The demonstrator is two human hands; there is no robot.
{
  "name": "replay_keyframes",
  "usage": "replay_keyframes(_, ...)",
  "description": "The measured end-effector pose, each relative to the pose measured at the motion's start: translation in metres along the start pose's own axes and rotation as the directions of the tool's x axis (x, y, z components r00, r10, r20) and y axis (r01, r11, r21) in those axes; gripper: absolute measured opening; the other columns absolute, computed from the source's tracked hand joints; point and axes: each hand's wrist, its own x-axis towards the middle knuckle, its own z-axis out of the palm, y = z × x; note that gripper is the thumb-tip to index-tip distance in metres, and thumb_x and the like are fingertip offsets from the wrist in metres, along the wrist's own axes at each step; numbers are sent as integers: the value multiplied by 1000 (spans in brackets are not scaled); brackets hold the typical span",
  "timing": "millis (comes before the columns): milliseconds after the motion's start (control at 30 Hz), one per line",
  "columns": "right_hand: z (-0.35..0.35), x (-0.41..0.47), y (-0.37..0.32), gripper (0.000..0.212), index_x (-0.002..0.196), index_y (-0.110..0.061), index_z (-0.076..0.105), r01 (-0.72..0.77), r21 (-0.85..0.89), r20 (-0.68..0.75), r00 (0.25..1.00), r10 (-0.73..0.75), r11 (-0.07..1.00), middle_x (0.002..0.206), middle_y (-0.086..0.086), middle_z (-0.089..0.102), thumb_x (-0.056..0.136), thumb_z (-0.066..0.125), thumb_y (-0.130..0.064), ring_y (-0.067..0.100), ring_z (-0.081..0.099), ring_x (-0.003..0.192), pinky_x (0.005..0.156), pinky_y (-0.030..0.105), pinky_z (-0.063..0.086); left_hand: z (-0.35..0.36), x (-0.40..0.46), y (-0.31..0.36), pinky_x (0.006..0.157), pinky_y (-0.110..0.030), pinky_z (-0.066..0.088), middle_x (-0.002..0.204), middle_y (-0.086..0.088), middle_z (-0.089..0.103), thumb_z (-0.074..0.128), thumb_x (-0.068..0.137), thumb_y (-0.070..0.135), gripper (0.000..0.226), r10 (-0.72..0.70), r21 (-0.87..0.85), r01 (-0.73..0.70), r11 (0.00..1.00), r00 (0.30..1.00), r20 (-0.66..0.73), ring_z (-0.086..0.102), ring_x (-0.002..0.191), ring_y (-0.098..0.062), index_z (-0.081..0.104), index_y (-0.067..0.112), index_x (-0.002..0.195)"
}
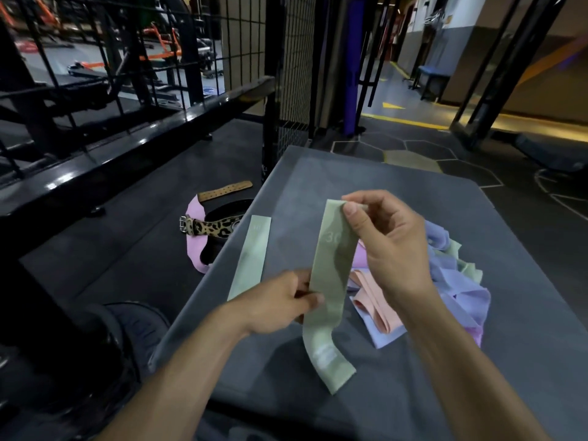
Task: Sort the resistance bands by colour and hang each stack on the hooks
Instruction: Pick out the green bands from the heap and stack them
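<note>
1. Sorting is still the step in hand, nothing looks ready for hanging yet. A green band (331,281) is held up over the middle of the grey table (477,218), so a green stack is being built.

2. The top end of that band is pinched by the right hand (388,246), thumb on the near face and fingers curled behind it. The band's middle is gripped by the left hand (286,300), fingers wrapped round the near edge. Its lower end is left trailing down onto the table toward the near edge.

3. A second green band (251,256) is already laid flat and straight along the left edge of the table, well apart from the rest. That's presumably the green stack's start.

4. The unsorted pile (451,288) is bunched up toward the right side, just behind the right hand: lilac, pink, peach and more green, all tangled.

5. Next move, as a guess: the held band needs to be flattened out and laid squarely on the one by the left edge, then another pulled from the pile.

6. No hooks can be made out here, so hanging looks a good way off.
</note>
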Motion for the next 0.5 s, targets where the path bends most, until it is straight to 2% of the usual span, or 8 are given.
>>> replay_keyframes(67, 3, 6, -5, 7, 96, -18, 73, 20, -11, -7, 1000, -20, 1000, 85, 8, 72, 95, 69, -12, 15, 62, 77, 71, 35, 53, -4, -3, -10, 97, -43, 55, 122, -11, 71, 51, 104, 7, 26, -48, 16, 47, 999, 999, 25, 68, 112, -26, 61, 14, 128)
replay_keyframes(167, 9, 19, -13, 7, 98, -14, 72, 41, 5, -44, 998, -40, 999, 82, -3, 70, 96, 67, -9, 7, 60, 73, 68, 24, 50, -10, -13, -20, 96, -40, 57, 127, -7, 69, 51, 104, 9, 29, -135, 35, 134, 990, 990, 36, 66, 115, -26, 61, 13, 132)
replay_keyframes(267, 16, 32, -16, 6, 97, -16, 72, 29, -5, -38, 999, -29, 1000, 83, -5, 70, 96, 68, -12, 7, 60, 75, 71, 26, 52, -19, -22, -26, 93, -39, 58, 123, -6, 71, 53, 104, 11, 27, -151, -5, 151, 989, 988, 30, 68, 108, -22, 64, 11, 128)
replay_keyframes(367, 23, 45, -12, 7, 94, -20, 72, -10, -34, -29, 1000, 9, 999, 81, -5, 70, 96, 68, -14, 8, 59, 73, 69, 30, 51, -29, -30, -31, 89, -38, 54, 108, -8, 75, 58, 102, 16, 16, -120, 46, 122, 991, 992, -35, 67, 92, -14, 71, 9, 110)
replay_keyframes(500, 30, 65, 5, 7, 92, -18, 72, -115, -59, -34, 993, 114, 992, 81, 2, 71, 95, 68, -14, 11, 60, 72, 66, 32, 53, -40, -44, -39, 70, -29, 43, 78, -1, 67, 63, 99, 23, 20, -161, 15, 166, 986, 972, -174, 55, 74, -12, 72, 11, 86)
